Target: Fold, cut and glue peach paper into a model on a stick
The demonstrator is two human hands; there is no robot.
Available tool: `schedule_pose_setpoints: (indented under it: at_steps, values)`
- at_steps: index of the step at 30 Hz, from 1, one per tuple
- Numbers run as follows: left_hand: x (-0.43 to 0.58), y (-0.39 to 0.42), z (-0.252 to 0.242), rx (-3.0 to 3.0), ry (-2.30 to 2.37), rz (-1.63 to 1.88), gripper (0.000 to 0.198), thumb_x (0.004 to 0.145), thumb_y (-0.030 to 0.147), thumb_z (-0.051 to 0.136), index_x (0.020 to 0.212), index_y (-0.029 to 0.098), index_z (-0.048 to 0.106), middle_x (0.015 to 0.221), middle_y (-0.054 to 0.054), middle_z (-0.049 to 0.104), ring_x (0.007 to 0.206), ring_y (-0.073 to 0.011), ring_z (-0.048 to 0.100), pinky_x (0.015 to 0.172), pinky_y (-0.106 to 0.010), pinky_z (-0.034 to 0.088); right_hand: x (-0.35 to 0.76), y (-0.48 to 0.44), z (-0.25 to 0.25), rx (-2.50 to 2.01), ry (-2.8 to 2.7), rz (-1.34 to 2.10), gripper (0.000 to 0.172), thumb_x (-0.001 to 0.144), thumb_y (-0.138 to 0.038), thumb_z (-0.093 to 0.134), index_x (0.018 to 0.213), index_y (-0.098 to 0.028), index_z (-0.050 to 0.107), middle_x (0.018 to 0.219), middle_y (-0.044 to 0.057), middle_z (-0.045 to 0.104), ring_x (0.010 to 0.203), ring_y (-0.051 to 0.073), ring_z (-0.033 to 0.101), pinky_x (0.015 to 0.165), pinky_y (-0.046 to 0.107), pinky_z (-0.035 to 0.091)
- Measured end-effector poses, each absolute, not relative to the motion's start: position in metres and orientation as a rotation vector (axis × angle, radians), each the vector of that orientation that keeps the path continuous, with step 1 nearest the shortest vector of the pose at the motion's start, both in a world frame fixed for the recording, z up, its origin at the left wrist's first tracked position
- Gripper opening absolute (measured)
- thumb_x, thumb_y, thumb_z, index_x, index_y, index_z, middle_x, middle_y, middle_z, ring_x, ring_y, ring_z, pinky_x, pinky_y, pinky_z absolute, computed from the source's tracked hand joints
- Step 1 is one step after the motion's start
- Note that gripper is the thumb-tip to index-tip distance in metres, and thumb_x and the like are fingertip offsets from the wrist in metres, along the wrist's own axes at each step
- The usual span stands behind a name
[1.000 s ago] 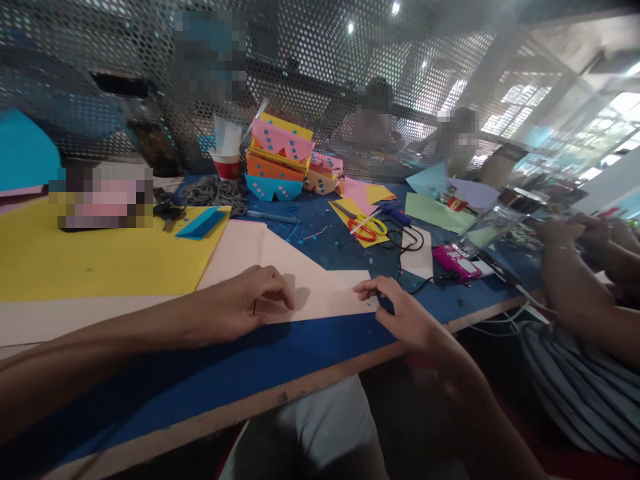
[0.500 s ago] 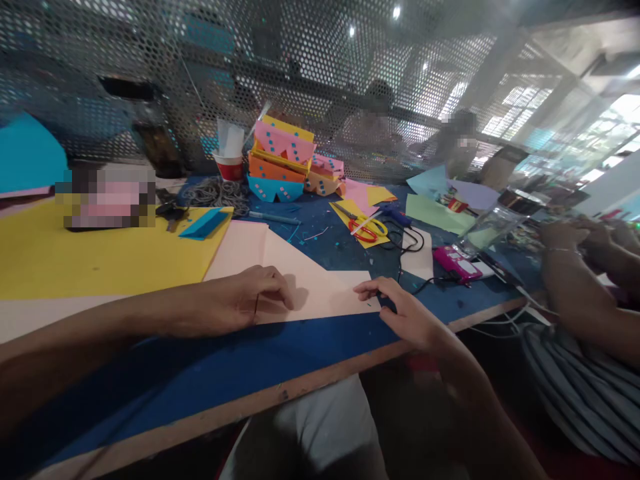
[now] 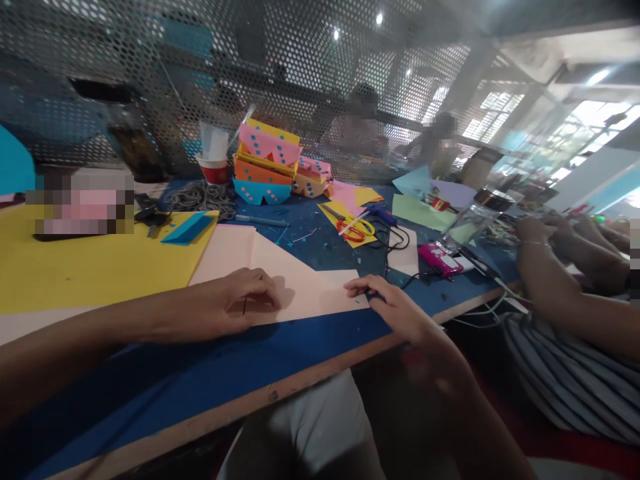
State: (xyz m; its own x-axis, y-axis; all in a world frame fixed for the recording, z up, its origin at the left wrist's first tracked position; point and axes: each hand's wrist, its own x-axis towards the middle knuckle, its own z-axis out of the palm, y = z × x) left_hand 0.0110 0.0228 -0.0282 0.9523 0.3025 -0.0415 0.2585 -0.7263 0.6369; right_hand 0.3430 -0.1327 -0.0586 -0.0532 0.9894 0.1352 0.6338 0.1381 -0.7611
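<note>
The pale pink paper (image 3: pixel 313 292) lies on the near table (image 3: pixel 300 353), beneath the left hand (image 3: pixel 250 297) and right hand (image 3: pixel 387 301), both with thumb and fingers apart. Probably light and easily creased, it suits a flat hold near its edges.

I have the paper sheet (image 3: pixel 311 292) on the table (image 3: pixel 300 347), scissors (image 3: pixel 346 220) behind it, glue gun (image 3: pixel 383 215) to their right. Farther back in my feed, the cup (image 3: pixel 216 172) stands left of the paper crafts (image 3: pixel 266 168).
</note>
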Motion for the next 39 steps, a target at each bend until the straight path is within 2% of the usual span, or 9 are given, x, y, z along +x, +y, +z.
schedule_pose_setpoints:
  at_steps: [3, 7, 14, 17, 20, 24, 28, 33, 39]
  values:
    - [0.014, 0.024, -0.045, 2.471, 0.494, 0.162, 0.026, 0.102, 0.048, 0.058, 0.11, 0.027, 0.072, 0.117, -0.005, 0.069, 0.114, -0.025, 0.065, 0.102, -0.039, 0.053, 0.337, -0.133, -0.06, -1.596, -1.73, 0.634, 0.037, 0.095, -0.011, 0.056, 0.125, -0.023, 0.071, 0.116, 0.005, 0.076, 0.114, 0.021, 0.069, 0.106, 0.039, 0.05]
    - [0.02, 0.018, -0.061, 2.53, 0.584, 0.308, 0.023, 0.099, 0.043, 0.059, 0.101, 0.024, 0.071, 0.106, -0.006, 0.069, 0.104, -0.0263, 0.064, 0.09, -0.039, 0.053, 0.333, -0.133, -0.063, -1.601, -1.732, 0.576, 0.045, 0.086, -0.003, 0.06, 0.124, -0.024, 0.071, 0.116, 0.003, 0.075, 0.114, 0.02, 0.069, 0.106, 0.037, 0.05]
    - [0.019, 0.006, -0.058, 2.721, 0.53, 0.379, 0.02, 0.101, 0.031, 0.052, 0.106, 0.024, 0.07, 0.112, -0.007, 0.07, 0.103, -0.0264, 0.065, 0.089, -0.041, 0.049, 0.334, -0.133, -0.062, -1.592, -1.729, 0.603, 0.059, 0.079, 0.007, 0.047, 0.123, -0.024, 0.071, 0.116, 0.002, 0.076, 0.114, 0.017, 0.069, 0.107, 0.036, 0.048]
    - [0.017, 0.001, -0.056, 2.834, 0.484, 0.381, 0.024, 0.102, 0.025, 0.049, 0.111, 0.025, 0.071, 0.116, -0.007, 0.072, 0.106, -0.0263, 0.066, 0.091, -0.042, 0.048, 0.332, -0.134, -0.063, -1.59, -1.728, 0.59, 0.049, 0.086, 0.002, 0.052, 0.123, -0.025, 0.071, 0.115, 0.003, 0.076, 0.114, 0.018, 0.068, 0.106, 0.036, 0.049]
    - [0.019, -0.006, -0.056, 3.015, 0.429, 0.422, 0.03, 0.103, 0.019, 0.045, 0.113, 0.025, 0.072, 0.115, -0.007, 0.075, 0.101, -0.0277, 0.069, 0.09, -0.046, 0.048, 0.33, -0.134, -0.066, -1.613, -1.719, 0.541, 0.034, 0.093, -0.014, 0.066, 0.124, -0.026, 0.071, 0.115, 0.003, 0.074, 0.114, 0.021, 0.067, 0.104, 0.037, 0.05]
    - [0.027, -0.023, -0.061, 3.187, 0.376, 0.623, 0.032, 0.103, 0.015, 0.043, 0.113, 0.023, 0.072, 0.114, -0.008, 0.077, 0.102, -0.0288, 0.069, 0.096, -0.048, 0.046, 0.33, -0.133, -0.07, -1.624, -1.737, 0.473, 0.036, 0.09, -0.01, 0.066, 0.122, -0.026, 0.07, 0.113, 0.003, 0.074, 0.112, 0.021, 0.067, 0.103, 0.038, 0.05]
    - [0.036, -0.036, -0.07, 3.161, 0.267, 0.745, 0.03, 0.109, 0.029, 0.047, 0.129, 0.019, 0.066, 0.121, -0.01, 0.076, 0.11, -0.0277, 0.066, 0.097, -0.043, 0.046, 0.327, -0.134, -0.068, -1.621, -1.761, 0.417, 0.038, 0.089, -0.005, 0.062, 0.12, -0.026, 0.07, 0.11, 0.002, 0.074, 0.109, 0.021, 0.067, 0.101, 0.038, 0.05]
    - [0.038, -0.037, -0.074, 3.163, 0.253, 0.663, 0.029, 0.111, 0.036, 0.048, 0.126, 0.02, 0.066, 0.12, -0.008, 0.076, 0.107, -0.0271, 0.067, 0.096, -0.044, 0.046, 0.293, -0.137, -0.062, -1.716, -1.746, 0.045, 0.007, 0.1, -0.021, 0.07, 0.099, -0.026, 0.074, 0.107, 0.004, 0.077, 0.11, 0.027, 0.065, 0.101, 0.046, 0.043]
    - [0.038, -0.037, -0.072, 3.175, 0.233, 0.649, 0.032, 0.111, 0.036, 0.047, 0.133, 0.017, 0.062, 0.126, -0.011, 0.074, 0.108, -0.0293, 0.067, 0.095, -0.046, 0.046, 0.259, -0.125, -0.062, -1.663, -1.865, 0.237, 0.012, 0.098, -0.013, 0.068, 0.099, -0.025, 0.069, 0.105, 0.004, 0.075, 0.104, 0.025, 0.066, 0.093, 0.041, 0.048]
